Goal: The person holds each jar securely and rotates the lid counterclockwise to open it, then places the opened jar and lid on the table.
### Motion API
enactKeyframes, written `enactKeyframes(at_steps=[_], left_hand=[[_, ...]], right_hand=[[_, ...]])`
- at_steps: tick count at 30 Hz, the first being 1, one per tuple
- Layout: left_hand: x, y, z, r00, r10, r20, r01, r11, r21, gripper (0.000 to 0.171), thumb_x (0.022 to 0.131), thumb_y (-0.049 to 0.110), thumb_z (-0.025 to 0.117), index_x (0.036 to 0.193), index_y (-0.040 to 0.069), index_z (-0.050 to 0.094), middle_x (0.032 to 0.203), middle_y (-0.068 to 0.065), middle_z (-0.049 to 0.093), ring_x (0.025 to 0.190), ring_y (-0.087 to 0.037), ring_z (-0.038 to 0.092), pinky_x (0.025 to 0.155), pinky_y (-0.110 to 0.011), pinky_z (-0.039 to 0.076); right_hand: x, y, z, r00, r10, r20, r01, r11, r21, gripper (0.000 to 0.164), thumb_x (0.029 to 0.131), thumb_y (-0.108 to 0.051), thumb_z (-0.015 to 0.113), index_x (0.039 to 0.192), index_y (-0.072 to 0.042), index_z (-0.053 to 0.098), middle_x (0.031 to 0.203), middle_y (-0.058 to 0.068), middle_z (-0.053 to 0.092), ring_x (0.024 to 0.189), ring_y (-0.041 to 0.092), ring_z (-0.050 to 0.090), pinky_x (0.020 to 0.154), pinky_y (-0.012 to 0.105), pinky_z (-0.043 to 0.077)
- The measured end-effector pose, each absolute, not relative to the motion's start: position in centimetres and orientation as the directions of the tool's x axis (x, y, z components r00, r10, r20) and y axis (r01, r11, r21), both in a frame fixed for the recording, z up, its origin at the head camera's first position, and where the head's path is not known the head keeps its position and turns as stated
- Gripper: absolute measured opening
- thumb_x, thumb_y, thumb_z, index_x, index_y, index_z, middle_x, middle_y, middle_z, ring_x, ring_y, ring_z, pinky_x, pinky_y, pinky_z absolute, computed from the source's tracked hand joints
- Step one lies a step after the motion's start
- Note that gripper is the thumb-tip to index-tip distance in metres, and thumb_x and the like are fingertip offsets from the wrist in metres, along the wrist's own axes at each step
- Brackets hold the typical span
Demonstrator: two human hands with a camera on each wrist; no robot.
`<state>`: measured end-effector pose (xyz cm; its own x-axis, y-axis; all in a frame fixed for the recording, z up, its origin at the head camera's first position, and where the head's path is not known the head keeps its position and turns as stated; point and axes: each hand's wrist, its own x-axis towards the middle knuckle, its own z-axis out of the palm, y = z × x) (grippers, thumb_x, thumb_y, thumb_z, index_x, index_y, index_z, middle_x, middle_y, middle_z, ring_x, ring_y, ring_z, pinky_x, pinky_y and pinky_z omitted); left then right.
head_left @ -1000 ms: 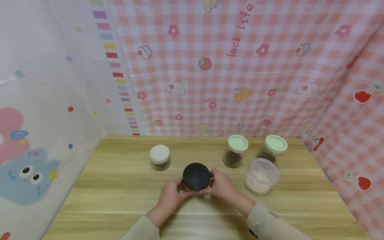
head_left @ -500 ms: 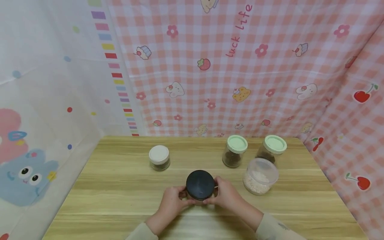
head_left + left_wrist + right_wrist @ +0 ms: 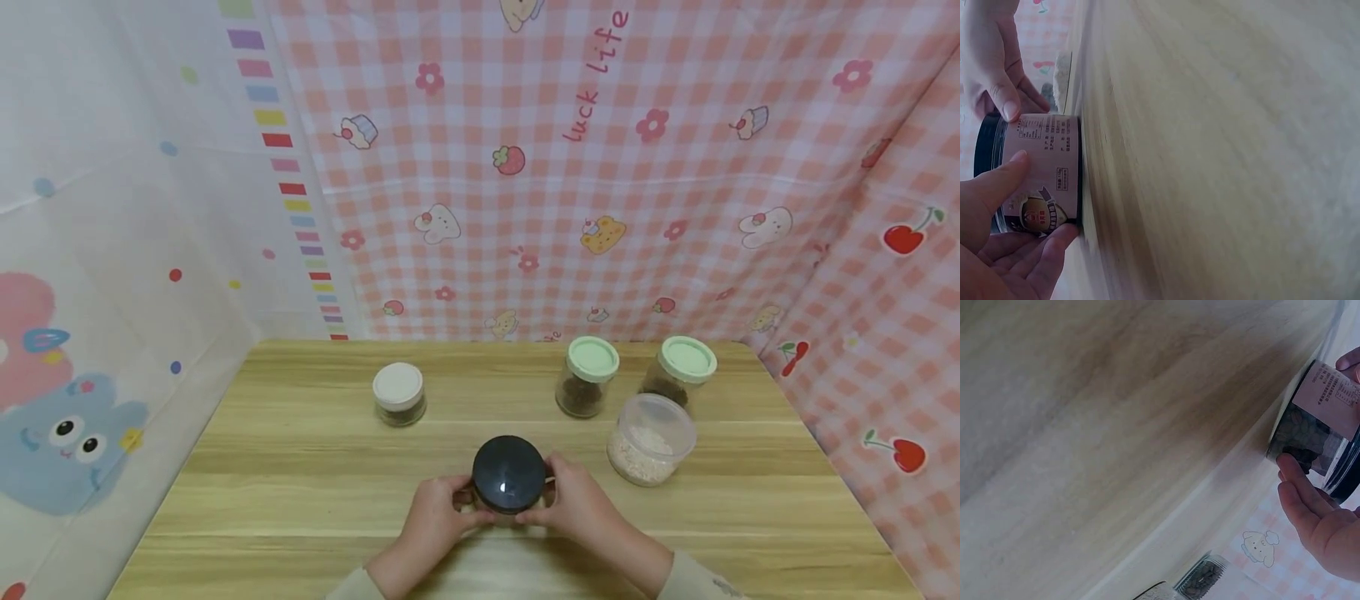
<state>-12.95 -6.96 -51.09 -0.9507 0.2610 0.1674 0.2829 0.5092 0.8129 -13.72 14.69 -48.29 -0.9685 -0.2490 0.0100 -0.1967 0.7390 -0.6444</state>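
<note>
In the head view, a jar with a black lid (image 3: 509, 474) stands upright on the wooden table, near its front middle. My left hand (image 3: 437, 518) grips its left side and my right hand (image 3: 587, 505) its right side, both thumbs at the front. The left wrist view shows the pink printed label (image 3: 1047, 156), with the left thumb (image 3: 1007, 178) lying over it. Through the clear wall in the right wrist view, dark, seed-like contents (image 3: 1300, 428) are visible, and fingers of my right hand (image 3: 1322, 528) press against the jar there.
A small white-lidded jar (image 3: 399, 394) stands at the back left. Two green-lidded jars with dark contents, one nearer the middle (image 3: 587, 377) and one farther right (image 3: 681, 371), stand at the back. A lidless clear tub of pale flakes (image 3: 651, 442) sits in front of the right one.
Both hands have moved the black-lidded jar toward the person and a little to the right. The other jars and the tub stay where they were.
</note>
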Motion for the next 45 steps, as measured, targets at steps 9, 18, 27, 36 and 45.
enactKeyframes(at_steps=[9, 18, 27, 36, 45], left_hand=[[-13.0, -7.2, -51.1, -0.95, 0.285, 0.127, 0.257, 0.487, 0.835, 0.054, 0.067, 0.026, 0.084, 0.113, 0.003, 0.067, 0.093, -0.008, 0.074, 0.084, -0.019, 0.07, 0.069, -0.027, 0.057], [-13.0, -7.3, -50.6, -0.971, 0.213, 0.107, 0.223, 0.652, 0.725, 0.093, 0.057, 0.037, 0.089, 0.131, -0.003, 0.05, 0.118, -0.015, 0.06, 0.104, -0.028, 0.057, 0.092, -0.046, 0.048], [-13.4, -5.8, -51.2, -0.97, 0.22, 0.104, 0.217, 0.585, 0.782, 0.119, 0.054, 0.04, 0.091, 0.145, -0.004, 0.026, 0.14, -0.021, 0.043, 0.131, -0.039, 0.038, 0.106, -0.055, 0.035], [-14.5, -5.2, -52.2, -0.963, 0.249, 0.106, 0.235, 0.578, 0.781, 0.11, 0.054, 0.039, 0.091, 0.14, -0.003, 0.036, 0.135, -0.02, 0.048, 0.124, -0.035, 0.047, 0.103, -0.05, 0.04], [-15.1, -5.7, -52.6, -0.949, 0.296, 0.107, 0.255, 0.525, 0.812, 0.095, 0.052, 0.046, 0.09, 0.131, 0.012, 0.051, 0.125, -0.005, 0.06, 0.115, -0.023, 0.056, 0.097, -0.044, 0.046]], right_hand=[[-13.7, 15.0, -48.1, -0.961, -0.275, -0.037, -0.178, 0.711, -0.68, 0.07, 0.058, -0.038, 0.089, 0.108, -0.003, 0.055, 0.104, 0.009, 0.065, 0.089, 0.019, 0.063, 0.072, 0.033, 0.052], [-14.1, 15.0, -46.9, -0.95, -0.31, -0.031, -0.225, 0.753, -0.618, 0.11, 0.053, -0.044, 0.09, 0.138, 0.002, 0.037, 0.133, 0.021, 0.049, 0.118, 0.036, 0.052, 0.096, 0.052, 0.045], [-15.4, 13.8, -44.7, -0.912, -0.411, 0.002, -0.351, 0.776, -0.525, 0.112, 0.054, -0.054, 0.086, 0.141, -0.002, 0.039, 0.141, 0.02, 0.04, 0.128, 0.039, 0.04, 0.099, 0.053, 0.043], [-15.9, 12.3, -44.6, -0.888, -0.457, -0.047, -0.395, 0.812, -0.43, 0.105, 0.057, -0.054, 0.085, 0.135, 0.003, 0.045, 0.136, 0.022, 0.043, 0.123, 0.036, 0.042, 0.096, 0.048, 0.045], [-16.0, 11.8, -45.1, -0.894, -0.448, -0.004, -0.407, 0.816, -0.41, 0.095, 0.055, -0.048, 0.087, 0.128, 0.002, 0.052, 0.131, 0.019, 0.047, 0.118, 0.032, 0.044, 0.093, 0.045, 0.047]])
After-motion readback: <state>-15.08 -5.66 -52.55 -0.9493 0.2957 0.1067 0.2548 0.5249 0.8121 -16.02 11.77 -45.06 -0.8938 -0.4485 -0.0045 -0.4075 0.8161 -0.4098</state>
